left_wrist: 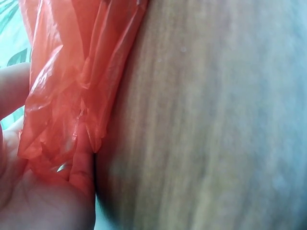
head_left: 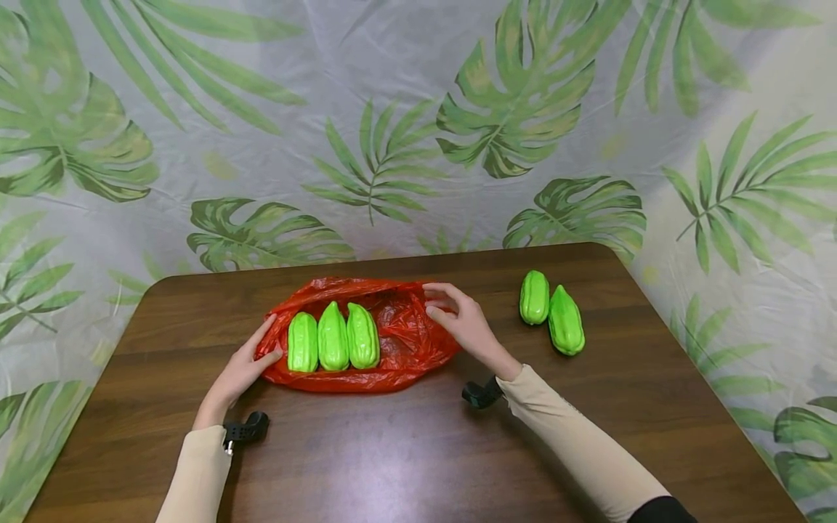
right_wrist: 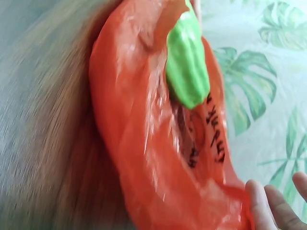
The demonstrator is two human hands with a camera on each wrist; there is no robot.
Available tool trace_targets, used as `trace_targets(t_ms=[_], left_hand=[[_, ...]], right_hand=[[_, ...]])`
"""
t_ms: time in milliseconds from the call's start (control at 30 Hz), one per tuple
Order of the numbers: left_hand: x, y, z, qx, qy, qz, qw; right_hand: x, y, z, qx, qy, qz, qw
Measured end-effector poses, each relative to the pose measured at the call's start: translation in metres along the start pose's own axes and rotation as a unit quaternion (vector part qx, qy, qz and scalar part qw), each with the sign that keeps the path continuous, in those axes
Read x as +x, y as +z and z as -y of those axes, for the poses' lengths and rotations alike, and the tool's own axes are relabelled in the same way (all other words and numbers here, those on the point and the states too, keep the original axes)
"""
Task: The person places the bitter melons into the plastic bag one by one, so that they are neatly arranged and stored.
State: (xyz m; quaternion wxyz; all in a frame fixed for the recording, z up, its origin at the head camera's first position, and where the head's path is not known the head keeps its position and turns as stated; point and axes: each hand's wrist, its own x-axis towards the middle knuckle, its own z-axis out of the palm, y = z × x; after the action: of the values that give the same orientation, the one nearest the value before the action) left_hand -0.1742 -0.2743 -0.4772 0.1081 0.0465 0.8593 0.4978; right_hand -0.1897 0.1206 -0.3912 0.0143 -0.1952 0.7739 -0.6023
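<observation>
A crinkled red plastic bag [head_left: 415,349] lies on the table with its mouth spread wide. Three shiny green ridged pods, shaped like starfruit or cocoa pods, sit side by side in its left part; the middle pod [head_left: 333,338] has a pointed top. My left hand [head_left: 238,374] holds the bag's left end, thumb at the front and fingers along the side; the left wrist view shows one finger through the thin plastic. At the bag's right rim is my right hand [head_left: 463,323], its fingertips at the edge and thumb apart. In the right wrist view its fingers [right_wrist: 283,211] extend beside the red plastic.
Two more green pods lie on the table to the right, a blunt one [head_left: 535,298] and a pointed one [head_left: 566,322]. The brown wooden table [head_left: 366,457] ends at a leaf-patterned curtain [head_left: 392,73] behind. Dark handwriting [right_wrist: 218,139] marks the bag's inside.
</observation>
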Motion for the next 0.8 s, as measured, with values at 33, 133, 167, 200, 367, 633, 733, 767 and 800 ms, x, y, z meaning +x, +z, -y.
trace_targets(t_ms=[33, 133, 167, 200, 367, 633, 733, 767, 800], left_hand=[[0.000, 0.000, 0.000, 0.000, -0.001, 0.000, 1.0000], [-0.001, 0.000, -0.001, -0.002, -0.002, 0.001, 1.0000], [-0.001, 0.000, -0.001, -0.003, -0.001, 0.001, 1.0000], [-0.001, 0.000, -0.001, -0.004, 0.000, 0.002, 1.0000], [-0.002, -0.001, -0.001, -0.006, 0.004, 0.001, 1.0000], [-0.002, -0.001, 0.000, -0.010, 0.005, 0.000, 0.9999], [-0.002, -0.001, 0.000, -0.010, 0.006, 0.000, 0.9999], [-0.002, -0.001, 0.000, -0.010, 0.007, 0.000, 0.9999], [-0.002, -0.001, 0.000, -0.009, 0.007, -0.001, 0.9999]], right_hand=[[-0.001, -0.003, -0.001, -0.001, 0.000, -0.004, 1.000], [-0.002, -0.011, -0.007, 0.004, -0.006, -0.011, 1.000], [-0.002, -0.014, -0.010, 0.006, -0.005, -0.013, 1.000], [-0.002, -0.017, -0.017, 0.009, -0.008, -0.016, 1.000], [-0.001, -0.032, -0.047, -0.009, 0.002, -0.038, 0.999], [-0.012, -0.049, -0.026, -0.030, 0.015, -0.054, 0.998], [-0.014, -0.056, -0.027, -0.033, 0.018, -0.059, 0.998], [-0.015, -0.058, -0.029, -0.032, 0.016, -0.060, 0.998], [-0.016, -0.060, -0.031, -0.029, 0.014, -0.061, 0.998]])
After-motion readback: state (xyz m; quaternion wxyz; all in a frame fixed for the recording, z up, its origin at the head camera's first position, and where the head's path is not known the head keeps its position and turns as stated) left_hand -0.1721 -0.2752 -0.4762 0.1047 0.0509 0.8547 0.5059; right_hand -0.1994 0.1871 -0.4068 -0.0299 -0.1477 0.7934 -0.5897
